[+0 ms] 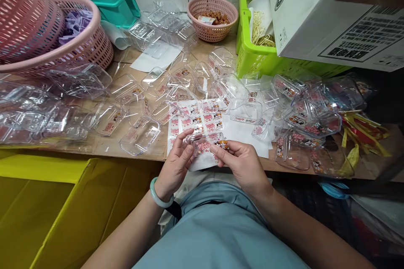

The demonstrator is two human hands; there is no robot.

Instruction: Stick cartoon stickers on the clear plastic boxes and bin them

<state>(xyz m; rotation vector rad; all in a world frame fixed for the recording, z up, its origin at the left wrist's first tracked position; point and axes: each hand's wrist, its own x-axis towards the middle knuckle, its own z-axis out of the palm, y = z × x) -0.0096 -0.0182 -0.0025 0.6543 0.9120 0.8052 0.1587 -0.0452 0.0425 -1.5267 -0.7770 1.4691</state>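
Between my two hands, near the bench's front edge, is a clear plastic box (203,143) with a red-lettered cartoon sticker on it. My left hand (180,157) grips its left end, thumb in front and fingers behind. On the sticker's right end, beside the orange-and-white cartoon figure, presses the thumb of my right hand (241,164), its fingers curled behind. Under the box lies a sheet of matching stickers (197,119) on white paper. Several clear boxes with such stickers lie around it, one of them a clear case (140,136) to the left.
Clear plastic cases (41,117) are heaped at the left. Pink baskets (91,42), teal bins (110,6) and a small pink basket (212,29) with brown pieces stand behind. A green crate (244,56) and a white carton (315,21) are back right; a yellow box (94,201) is below left.
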